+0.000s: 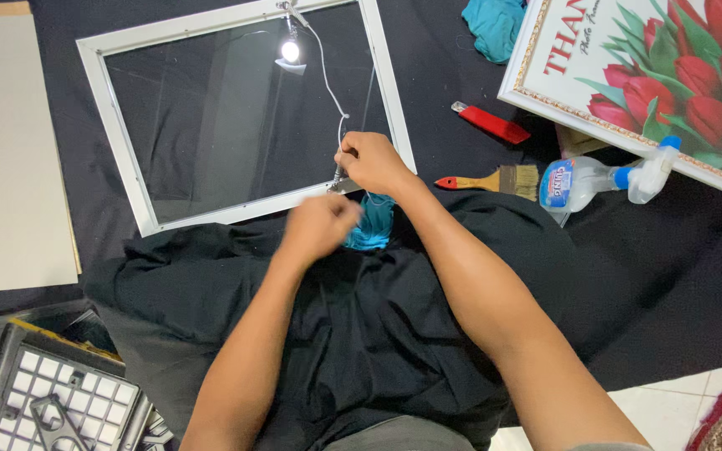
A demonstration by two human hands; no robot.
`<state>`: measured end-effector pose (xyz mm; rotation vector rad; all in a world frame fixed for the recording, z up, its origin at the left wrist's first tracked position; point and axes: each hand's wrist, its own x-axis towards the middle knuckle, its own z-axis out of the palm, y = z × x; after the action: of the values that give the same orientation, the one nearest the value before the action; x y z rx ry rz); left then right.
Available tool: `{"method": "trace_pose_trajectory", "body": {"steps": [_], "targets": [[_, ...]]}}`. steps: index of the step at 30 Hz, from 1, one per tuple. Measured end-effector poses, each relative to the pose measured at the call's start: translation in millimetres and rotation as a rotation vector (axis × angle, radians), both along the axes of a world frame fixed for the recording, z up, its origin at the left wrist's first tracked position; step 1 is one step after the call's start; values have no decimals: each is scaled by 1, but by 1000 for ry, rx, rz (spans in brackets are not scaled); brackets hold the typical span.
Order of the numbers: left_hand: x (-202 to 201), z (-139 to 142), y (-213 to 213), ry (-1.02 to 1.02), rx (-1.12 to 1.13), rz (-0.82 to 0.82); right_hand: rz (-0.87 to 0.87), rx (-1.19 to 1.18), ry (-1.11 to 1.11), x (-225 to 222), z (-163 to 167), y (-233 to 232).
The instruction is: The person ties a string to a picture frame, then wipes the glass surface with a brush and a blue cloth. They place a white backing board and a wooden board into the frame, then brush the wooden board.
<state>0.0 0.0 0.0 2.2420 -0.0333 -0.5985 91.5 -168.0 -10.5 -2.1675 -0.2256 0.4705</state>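
Right hand (371, 160) grips tool (341, 180) at white frame (119, 150) edge.

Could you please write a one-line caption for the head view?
Right hand at a white glazed picture frame, left hand blurred by a teal cloth.

The white rectangular picture frame (119, 142) looked smooth and painted, its glass pane (236, 117) glossy and reflective. The black cloth (361, 334) lay matt and creased. The teal rag (371, 221) seemed soft. The red-handled paintbrush (495, 179) showed coarse bristles.
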Motion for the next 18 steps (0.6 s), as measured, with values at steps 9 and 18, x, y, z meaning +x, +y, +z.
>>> {"method": "trace_pose_trajectory", "body": {"steps": [9,18], "targets": [[24,-11,6,-331,-259,368,9,171,96,-1,18,2],[29,-13,10,-144,-556,567,129,-336,-1,-7,18,2]]}}
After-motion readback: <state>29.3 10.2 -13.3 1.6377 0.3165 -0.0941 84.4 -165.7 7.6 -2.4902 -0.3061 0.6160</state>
